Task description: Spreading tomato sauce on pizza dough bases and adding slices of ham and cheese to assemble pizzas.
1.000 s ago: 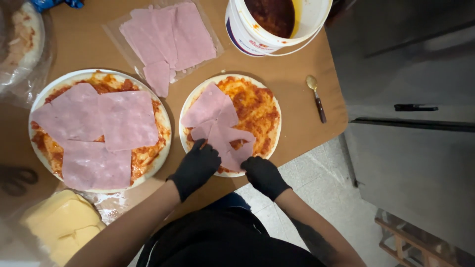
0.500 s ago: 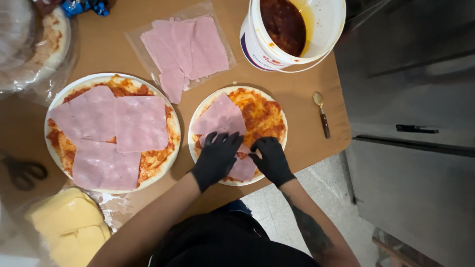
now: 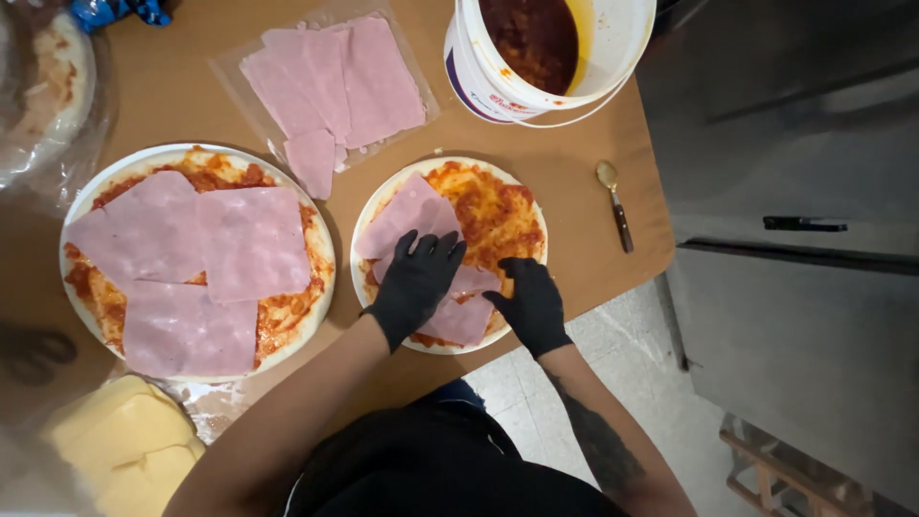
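Step in hand, as judged: laying ham slices on the small pizza (image 3: 479, 206), which sits at the worktop's (image 3: 574, 278) front edge, right of centre.

Left hand (image 3: 416, 278), black-gloved, lies flat with fingers spread, pressing a ham slice (image 3: 407, 213) onto the near-left part of the pizza. Right hand (image 3: 531, 304), also gloved, rests at the pizza's near-right rim, fingers together and laid on a lower slice (image 3: 459, 321); whether it pinches the slice's edge cannot be told.

The far-right part of the sauce is bare. Judgement: the next move calls for another slice from the ham stack (image 3: 330, 91) on its clear sheet at the back edge, placed on that bare part.

Surroundings: the large pizza (image 3: 196, 258), left, carries several slices. A sauce bucket (image 3: 546, 53) stands at the back right corner, its top cut off by the frame. A spoon (image 3: 613, 201) lies near the right edge. Cheese slices (image 3: 124, 445) sit at the front left corner.

Hidden or unclear: the slices under both hands are partly covered. A wrapped base (image 3: 43, 91) at the back left is blurred and cut off. A dark object at the left edge is too blurred to identify.
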